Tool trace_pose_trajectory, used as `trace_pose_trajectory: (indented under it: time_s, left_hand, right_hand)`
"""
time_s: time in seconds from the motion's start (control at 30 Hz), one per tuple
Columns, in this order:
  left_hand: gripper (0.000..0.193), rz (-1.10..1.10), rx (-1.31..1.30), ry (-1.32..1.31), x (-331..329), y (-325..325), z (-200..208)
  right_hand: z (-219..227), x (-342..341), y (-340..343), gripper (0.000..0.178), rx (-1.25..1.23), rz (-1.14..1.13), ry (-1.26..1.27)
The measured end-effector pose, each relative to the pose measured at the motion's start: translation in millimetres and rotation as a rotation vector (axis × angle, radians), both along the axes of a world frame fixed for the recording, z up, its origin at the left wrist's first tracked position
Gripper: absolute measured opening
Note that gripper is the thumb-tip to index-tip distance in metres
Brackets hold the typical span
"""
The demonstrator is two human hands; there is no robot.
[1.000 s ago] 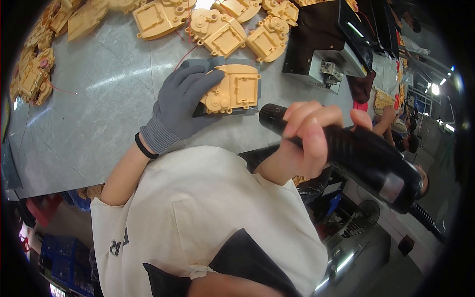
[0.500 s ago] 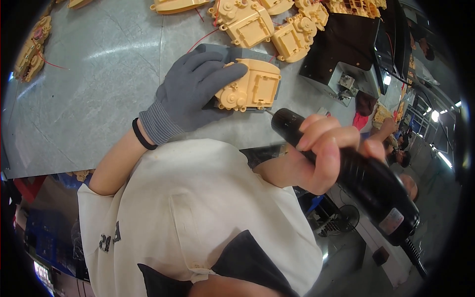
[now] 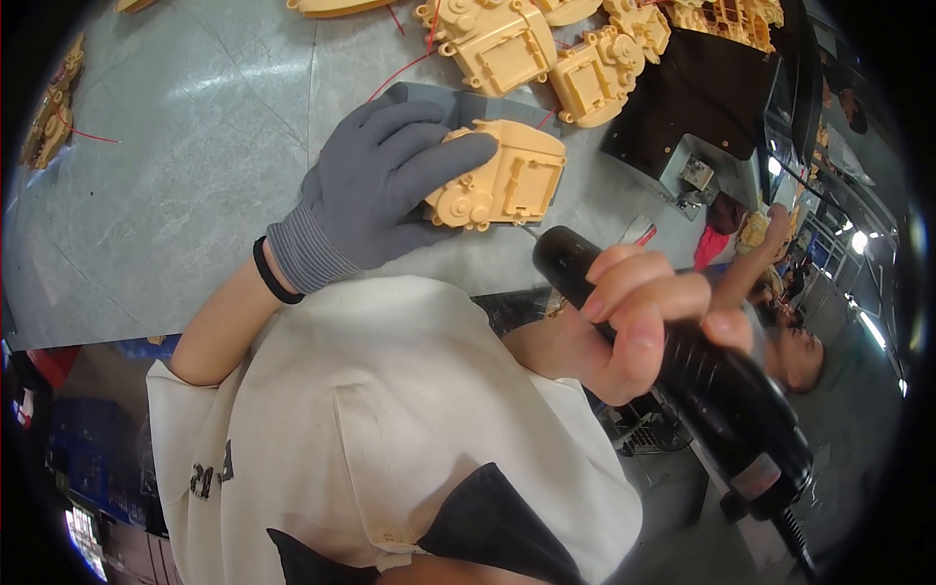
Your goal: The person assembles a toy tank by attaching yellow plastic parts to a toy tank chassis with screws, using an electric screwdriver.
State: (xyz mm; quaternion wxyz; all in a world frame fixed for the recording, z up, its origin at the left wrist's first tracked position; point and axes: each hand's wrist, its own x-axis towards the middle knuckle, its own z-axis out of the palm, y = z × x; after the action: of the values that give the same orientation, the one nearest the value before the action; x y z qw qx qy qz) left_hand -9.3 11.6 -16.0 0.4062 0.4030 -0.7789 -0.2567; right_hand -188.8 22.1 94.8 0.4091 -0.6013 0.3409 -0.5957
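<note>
In a grey knit glove, my left hand grips a yellow plastic housing by its left side, the index finger laid over its top. The housing has a rectangular recess and round gear-like bosses. Behind and beneath it sits a dark grey block. Bare, my right hand wraps around a black corded electric screwdriver. Its thin metal bit points at the housing's lower edge; whether the tip touches cannot be made out.
Several more yellow housings with red wires lie at the back of the grey table; others are at far left. A black box-shaped fixture with a metal mechanism stands at right. Beyond it, another person's arm reaches toward yellow parts.
The housing has shifted slightly right and tilted in my left hand. The screwdriver's rear end has swung a little left and down. At right, the other person has moved further into view.
</note>
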Motion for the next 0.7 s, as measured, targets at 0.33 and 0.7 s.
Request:
trace_pose_trajectory:
  time_s: [0.33, 0.7]
  left_hand:
    - [0.067, 0.006, -0.018, 0.036, -4.5, -0.3, 0.7]
    - [0.084, -0.002, 0.068, -0.055, -4.0, 7.9, 4.3]
  right_hand:
    - [-7.2, -9.5, -3.2, 0.059, -0.060, 0.139, 0.127]
    - [23.0, -140.4, -56.1, 0.005, -0.145, -0.667, -0.168]
